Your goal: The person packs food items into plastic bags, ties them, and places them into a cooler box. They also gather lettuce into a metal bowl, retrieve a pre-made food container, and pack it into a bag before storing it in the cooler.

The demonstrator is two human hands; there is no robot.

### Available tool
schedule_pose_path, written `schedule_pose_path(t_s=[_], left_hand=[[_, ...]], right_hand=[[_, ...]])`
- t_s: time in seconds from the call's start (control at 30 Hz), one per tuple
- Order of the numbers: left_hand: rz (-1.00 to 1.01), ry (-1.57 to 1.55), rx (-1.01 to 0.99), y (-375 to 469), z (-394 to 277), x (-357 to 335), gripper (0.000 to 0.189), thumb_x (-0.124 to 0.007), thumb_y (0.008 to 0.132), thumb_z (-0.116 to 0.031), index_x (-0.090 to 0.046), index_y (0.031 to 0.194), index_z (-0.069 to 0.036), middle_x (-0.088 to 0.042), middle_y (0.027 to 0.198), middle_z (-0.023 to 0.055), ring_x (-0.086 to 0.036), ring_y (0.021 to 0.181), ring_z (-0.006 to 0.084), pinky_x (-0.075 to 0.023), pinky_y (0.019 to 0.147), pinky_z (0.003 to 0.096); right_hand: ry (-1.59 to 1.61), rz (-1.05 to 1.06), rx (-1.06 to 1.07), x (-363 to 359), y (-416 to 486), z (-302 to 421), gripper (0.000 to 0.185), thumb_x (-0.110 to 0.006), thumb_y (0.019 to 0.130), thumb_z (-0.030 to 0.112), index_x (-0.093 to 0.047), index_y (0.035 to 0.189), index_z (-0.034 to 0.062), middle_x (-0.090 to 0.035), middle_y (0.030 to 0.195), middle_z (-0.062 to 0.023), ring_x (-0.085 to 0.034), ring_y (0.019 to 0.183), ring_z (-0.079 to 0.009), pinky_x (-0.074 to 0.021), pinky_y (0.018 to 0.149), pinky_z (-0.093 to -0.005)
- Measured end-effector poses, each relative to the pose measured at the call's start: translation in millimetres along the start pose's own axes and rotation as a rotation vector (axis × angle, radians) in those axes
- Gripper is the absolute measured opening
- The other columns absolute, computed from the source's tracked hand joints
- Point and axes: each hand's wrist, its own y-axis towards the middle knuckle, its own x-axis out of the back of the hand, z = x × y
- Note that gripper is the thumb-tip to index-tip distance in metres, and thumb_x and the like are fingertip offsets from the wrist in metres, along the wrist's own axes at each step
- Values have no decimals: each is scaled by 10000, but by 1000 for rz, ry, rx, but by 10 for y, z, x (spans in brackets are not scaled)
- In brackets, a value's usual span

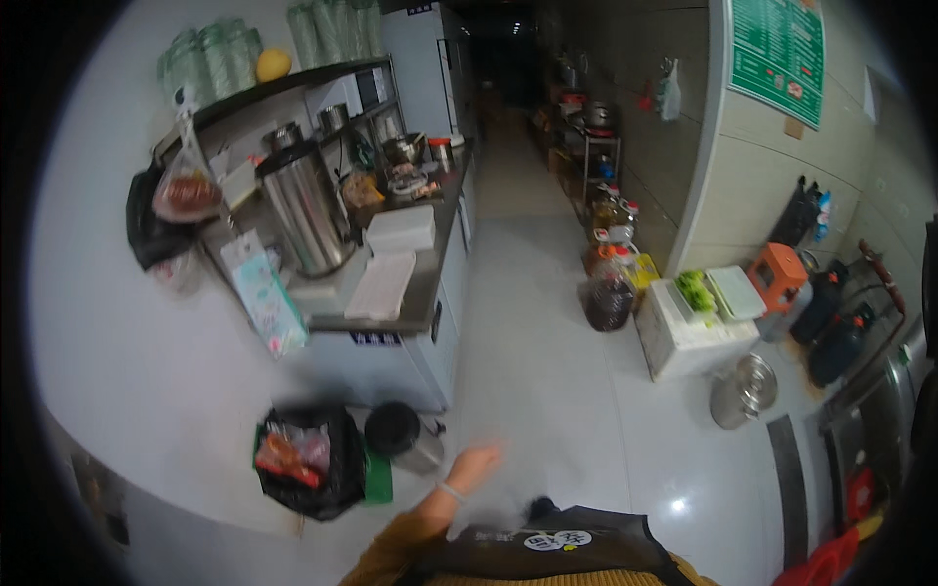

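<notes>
My left hand (474, 467) is in front of my dark apron at the bottom centre, blurred, with a light band at its wrist. A pale, see-through blur lies just below it, and I cannot tell if the hand holds anything. My right hand is out of view. To the left of the hand, a steel container with a black lid (405, 437) stands on the tiled floor, beside a bin lined with a black bag (311, 465) that holds red and orange wrappers.
A counter (429, 293) bears a tall steel urn (304, 209), a white box and a cloth. On the right, a white box (663, 351) bears leafy greens (694, 290), near a lidded steel pot (744, 392) and an orange stool (778, 275). Bottles line the aisle's right side.
</notes>
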Motion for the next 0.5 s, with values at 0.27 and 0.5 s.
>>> schedule_pose_path(t_s=[0.27,0.5], left_hand=[[-74,50,461,1698,1329,945,247,-619,799,-259,-607,747,-18,-582,673,167,-566,638,350,-439,562,404],[-171,63,125,5031,1988,1480,238,-605,810,-241,-578,721,-22,-561,660,158,-544,614,348,-430,556,415]], right_hand=[[310,-327,388,4551,2609,3931,450,-557,830,389,-579,817,-60,-590,674,-147,-587,567,-246,-495,538,-361],[623,-198,480,6143,4052,5883,402,-531,857,377,-577,761,-11,-584,656,-157,-604,609,-252,-478,562,-378]])
